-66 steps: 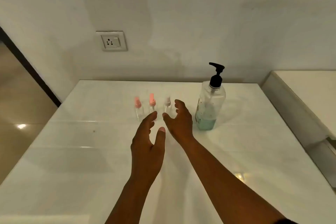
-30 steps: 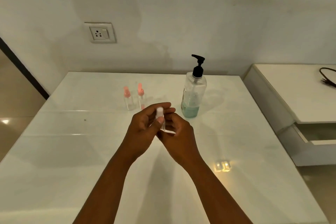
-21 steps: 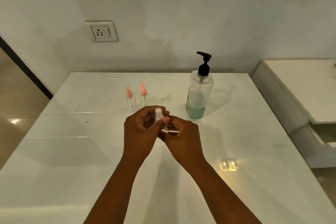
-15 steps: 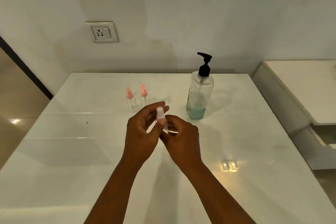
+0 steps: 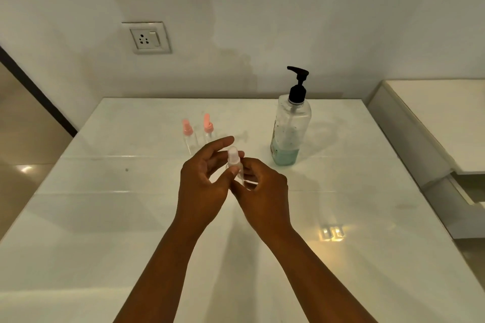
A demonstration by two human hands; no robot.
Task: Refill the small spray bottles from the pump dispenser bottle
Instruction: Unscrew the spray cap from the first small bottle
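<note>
A small clear spray bottle with a white cap (image 5: 233, 158) is upright above the table's middle, held in both hands. My right hand (image 5: 262, 191) grips its body from below. My left hand (image 5: 203, 178) has thumb and fingers on its cap and neck. Two more small clear spray bottles with pink caps (image 5: 187, 136) (image 5: 208, 127) stand side by side behind my hands. The pump dispenser bottle (image 5: 291, 128), clear with a black pump and a little blue-green liquid at the bottom, stands to the right, apart from my hands.
The white glossy table (image 5: 105, 217) meets a wall with a socket (image 5: 147, 38) at the back. A second white counter (image 5: 433, 118) stands lower right, past the table's edge. Floor drops off on the left.
My right hand picked the white-capped bottle out of the row and brought it toward me; my left hand joined on its cap and its fingers have shifted around it.
</note>
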